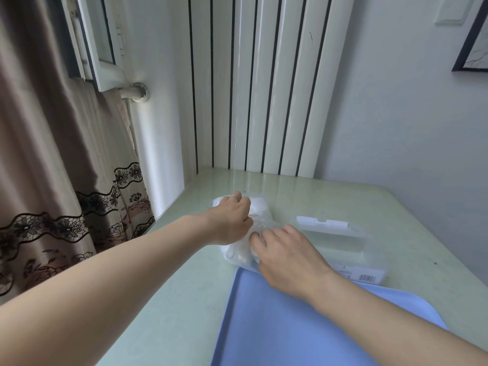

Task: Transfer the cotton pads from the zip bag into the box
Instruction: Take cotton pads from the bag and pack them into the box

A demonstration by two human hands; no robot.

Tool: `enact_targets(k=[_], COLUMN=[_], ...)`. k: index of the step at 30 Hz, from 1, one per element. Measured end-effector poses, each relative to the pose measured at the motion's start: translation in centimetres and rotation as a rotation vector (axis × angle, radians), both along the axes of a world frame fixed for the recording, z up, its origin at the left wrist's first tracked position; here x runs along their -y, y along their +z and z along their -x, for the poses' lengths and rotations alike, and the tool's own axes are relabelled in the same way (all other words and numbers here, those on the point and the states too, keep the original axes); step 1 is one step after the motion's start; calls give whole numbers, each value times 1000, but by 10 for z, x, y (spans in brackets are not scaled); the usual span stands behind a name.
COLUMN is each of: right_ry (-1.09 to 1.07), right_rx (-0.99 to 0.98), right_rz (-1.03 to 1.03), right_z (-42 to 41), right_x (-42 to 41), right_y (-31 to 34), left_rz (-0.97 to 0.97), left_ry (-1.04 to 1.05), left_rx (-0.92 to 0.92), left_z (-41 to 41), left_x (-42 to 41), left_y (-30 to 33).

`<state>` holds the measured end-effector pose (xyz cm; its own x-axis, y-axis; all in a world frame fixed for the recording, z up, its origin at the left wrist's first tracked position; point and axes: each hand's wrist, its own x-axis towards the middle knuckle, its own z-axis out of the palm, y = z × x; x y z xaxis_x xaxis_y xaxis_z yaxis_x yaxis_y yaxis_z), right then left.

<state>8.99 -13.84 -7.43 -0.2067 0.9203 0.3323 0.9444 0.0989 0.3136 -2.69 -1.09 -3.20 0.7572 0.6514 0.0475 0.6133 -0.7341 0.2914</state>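
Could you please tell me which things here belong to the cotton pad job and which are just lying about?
Job: zip bag of cotton pads, clear box, left hand and right hand, both on the bag.
Lying about: blue tray, curtain, picture frame.

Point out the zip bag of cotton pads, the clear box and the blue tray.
zip bag (261,211): head view, on the white bulge beyond the left hand.
clear box (340,233): head view, on its transparent top, right of the hands.
blue tray (277,326): head view, on its bare flat surface.
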Motion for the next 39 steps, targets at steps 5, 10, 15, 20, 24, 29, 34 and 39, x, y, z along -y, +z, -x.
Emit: enact_targets(k=[5, 10, 15, 20, 24, 29, 34, 39], right_ry=[-244, -370, -292, -287, -293, -246, -217, -256], right_rx=[-639, -1655, -2014, -2167, -2216, -2144, -2123, -2171], right_rz=[-56, 10, 165, 114, 80, 150, 36, 0], right_z=[-6, -47, -63, -66, -69, -71, -73, -76], right_x=[35, 44, 63, 74, 80, 86, 80, 72], right_y=[28, 51, 56, 50, 48, 51, 50, 52], left_rz=[2, 409, 669, 582, 661, 711, 760, 734], left_ry=[-2, -42, -134, -106, -101, -78, -41, -41], left_rx=[-54, 146, 231, 312, 334, 406, 476, 501], left_z=[0, -6, -18, -35, -44, -51, -56, -65], left_x=[10, 32, 61, 75, 86, 94, 96, 94], left_y=[5, 26, 39, 33, 34, 37, 36, 37])
